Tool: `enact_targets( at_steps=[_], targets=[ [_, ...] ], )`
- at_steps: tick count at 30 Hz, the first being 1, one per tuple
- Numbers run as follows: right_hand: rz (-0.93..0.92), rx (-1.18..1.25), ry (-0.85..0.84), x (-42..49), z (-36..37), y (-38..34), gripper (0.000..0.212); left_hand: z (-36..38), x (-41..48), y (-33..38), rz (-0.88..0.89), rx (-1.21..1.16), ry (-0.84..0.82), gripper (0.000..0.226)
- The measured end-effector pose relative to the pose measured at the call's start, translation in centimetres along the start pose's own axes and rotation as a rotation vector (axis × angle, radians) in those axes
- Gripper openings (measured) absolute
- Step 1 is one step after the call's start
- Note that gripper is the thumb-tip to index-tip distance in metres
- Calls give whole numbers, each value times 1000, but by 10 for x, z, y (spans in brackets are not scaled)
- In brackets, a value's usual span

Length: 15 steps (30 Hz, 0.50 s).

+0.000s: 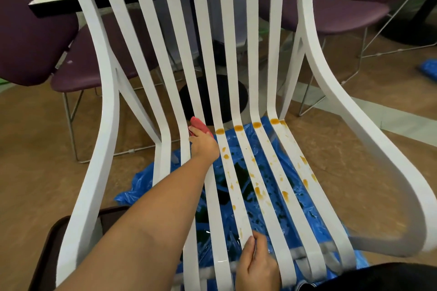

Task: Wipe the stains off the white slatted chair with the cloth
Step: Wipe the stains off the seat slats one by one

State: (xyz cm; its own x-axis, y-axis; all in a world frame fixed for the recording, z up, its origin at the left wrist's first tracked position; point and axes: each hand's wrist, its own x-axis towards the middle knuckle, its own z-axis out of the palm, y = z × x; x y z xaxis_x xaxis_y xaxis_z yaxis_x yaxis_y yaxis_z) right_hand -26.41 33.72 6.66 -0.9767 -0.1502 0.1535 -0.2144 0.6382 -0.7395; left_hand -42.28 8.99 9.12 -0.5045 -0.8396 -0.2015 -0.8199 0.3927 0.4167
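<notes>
Two hands working: our left hand (203, 145) is gripping the red cloth (198, 125), pressing it at the seat bend of the white slatted chair (250, 59). Right hand (256, 264) is clasping a front slat. Orange stains (238, 128) are sitting just right of the cloth.

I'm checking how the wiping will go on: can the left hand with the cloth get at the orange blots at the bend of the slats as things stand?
Probably yes. The left hand holds the red cloth at the same bend, and the orange blots lie on the slats just beside it, with nothing covering them.
</notes>
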Motion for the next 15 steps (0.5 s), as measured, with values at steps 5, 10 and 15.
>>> enact_targets(
  at_steps=[5,10,15],
  targets=[
    [48,7,-37,0,-2,-1,27,4,-3,-3,-55,-78,49,74],
    [119,8,-166,-4,-7,-1,28,15,-34,-14,27,1,42,84],
    [168,7,-238,-1,-11,-3,21,17,-78,-22,47,210,35,91]
  ],
)
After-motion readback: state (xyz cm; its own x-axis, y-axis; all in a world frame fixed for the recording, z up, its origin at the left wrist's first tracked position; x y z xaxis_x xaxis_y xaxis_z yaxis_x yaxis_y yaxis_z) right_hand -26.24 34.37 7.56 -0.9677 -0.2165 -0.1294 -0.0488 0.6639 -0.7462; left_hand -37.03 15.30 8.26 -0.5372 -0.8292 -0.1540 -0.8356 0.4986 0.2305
